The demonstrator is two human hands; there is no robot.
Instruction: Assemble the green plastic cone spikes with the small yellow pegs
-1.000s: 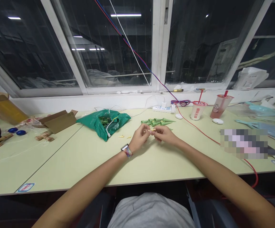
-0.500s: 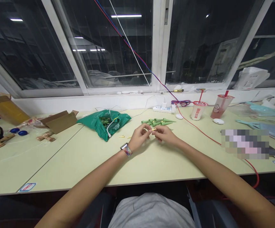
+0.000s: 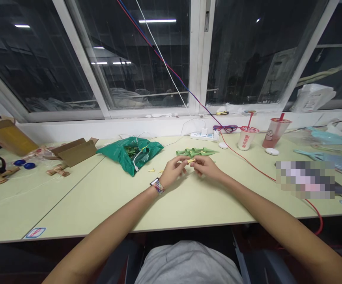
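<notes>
Note: your left hand (image 3: 173, 170) and right hand (image 3: 205, 166) pinch a small yellow piece (image 3: 191, 160), its shape half hidden by fingers, just near the green cones (image 3: 197, 152).

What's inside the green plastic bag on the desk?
The green plastic bag shows leafy green sprigs at its opening, with a white cable running over it; anything deeper is covered by the plastic.

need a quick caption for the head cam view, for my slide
Left hand and right hand meet at a small yellow piece over a pale desk, just before a row of green cones
</notes>
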